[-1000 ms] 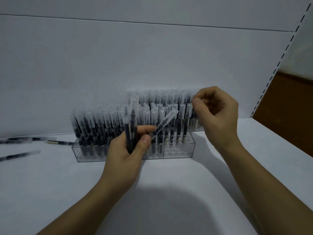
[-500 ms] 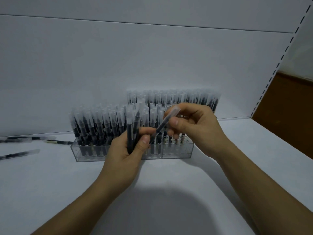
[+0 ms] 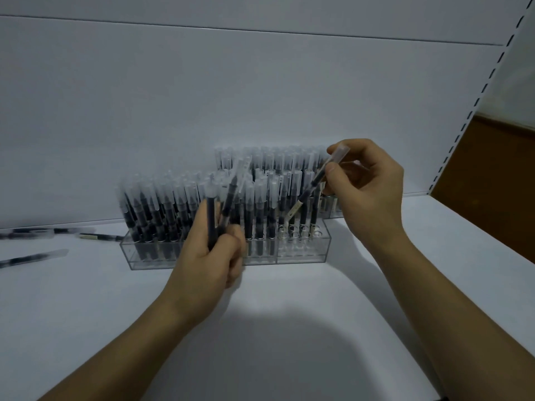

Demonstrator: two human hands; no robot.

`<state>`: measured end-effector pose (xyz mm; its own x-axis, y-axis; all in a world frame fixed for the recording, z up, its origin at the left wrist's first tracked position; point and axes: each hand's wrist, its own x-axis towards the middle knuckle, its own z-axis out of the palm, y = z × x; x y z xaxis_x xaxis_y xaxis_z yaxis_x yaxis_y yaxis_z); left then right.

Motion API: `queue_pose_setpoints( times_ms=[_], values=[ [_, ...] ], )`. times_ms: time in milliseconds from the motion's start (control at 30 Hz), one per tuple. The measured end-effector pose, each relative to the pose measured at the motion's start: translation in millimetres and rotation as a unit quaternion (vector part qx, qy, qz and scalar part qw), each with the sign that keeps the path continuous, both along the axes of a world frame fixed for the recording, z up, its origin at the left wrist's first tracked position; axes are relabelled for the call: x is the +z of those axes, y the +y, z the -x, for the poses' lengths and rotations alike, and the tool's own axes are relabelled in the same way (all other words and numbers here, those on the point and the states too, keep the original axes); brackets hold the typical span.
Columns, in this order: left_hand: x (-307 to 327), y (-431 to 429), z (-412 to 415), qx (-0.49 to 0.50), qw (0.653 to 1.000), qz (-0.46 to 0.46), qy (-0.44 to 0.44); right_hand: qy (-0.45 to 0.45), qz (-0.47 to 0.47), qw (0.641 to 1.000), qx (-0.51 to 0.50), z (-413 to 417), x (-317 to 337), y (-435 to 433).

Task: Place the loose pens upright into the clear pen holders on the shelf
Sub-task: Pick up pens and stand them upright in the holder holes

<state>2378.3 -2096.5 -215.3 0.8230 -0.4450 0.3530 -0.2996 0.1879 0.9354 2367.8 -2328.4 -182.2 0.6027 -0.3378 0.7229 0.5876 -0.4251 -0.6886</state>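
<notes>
A clear pen holder [image 3: 301, 253] stands on the white shelf, packed with upright dark pens with frosted caps; a few holes at its right end show no pens. A second filled holder [image 3: 269, 159] stands behind it. My left hand [image 3: 211, 264] grips a small bunch of pens [image 3: 220, 209] upright in front of the holder. My right hand [image 3: 367, 183] pinches a single pen [image 3: 315, 183] near its cap. That pen slants down to the left, its tip above the holder's right end.
Three loose pens lie on the shelf [image 3: 275, 328] at the far left: one pen [image 3: 31, 257] near the edge, another pen [image 3: 101, 236] by the holder, a third pen [image 3: 37, 231] behind. The white back wall [image 3: 231, 96] rises behind the holders. A slotted upright [image 3: 474, 102] bounds the right side.
My right hand took one pen from the bunch in my left hand and carried it up and to the right, over the holder's right end. My left hand stayed put.
</notes>
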Motion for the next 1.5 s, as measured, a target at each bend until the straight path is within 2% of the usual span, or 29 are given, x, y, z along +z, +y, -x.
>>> queue_pose_setpoints(
  times_ms=[200,367,500,900,1067,1400,1500],
  values=[
    [-0.9,3.3,-5.7,0.04,0.999,-0.009,-0.014,0.013,0.034,0.999,-0.012,-1.5,-4.6,0.2],
    [0.7,1.8,-2.0,-0.001,1.0,-0.013,-0.016,0.025,0.068,0.997,0.011,-0.6,-6.5,4.7],
    [-2.3,-1.5,-0.6,0.006,0.999,-0.017,-0.048,0.027,0.113,0.993,-0.007,-2.4,-9.9,9.4],
    [1.9,-3.2,-3.0,0.113,0.989,-0.008,-0.096,0.006,0.217,0.975,-0.045,-5.3,-17.1,18.6],
    [1.1,0.3,-5.4,0.146,0.985,0.003,-0.09,0.009,0.224,0.973,-0.053,-6.9,-19.2,19.0],
    [2.6,-1.6,-4.9,0.122,0.99,0.042,-0.058,0.017,0.253,0.965,-0.068,-4.4,-18.6,21.0],
    [2.8,-1.9,-3.7,0.102,0.992,0.037,-0.057,-0.019,0.194,0.979,-0.06,1.7,-14.5,26.5]
  ],
)
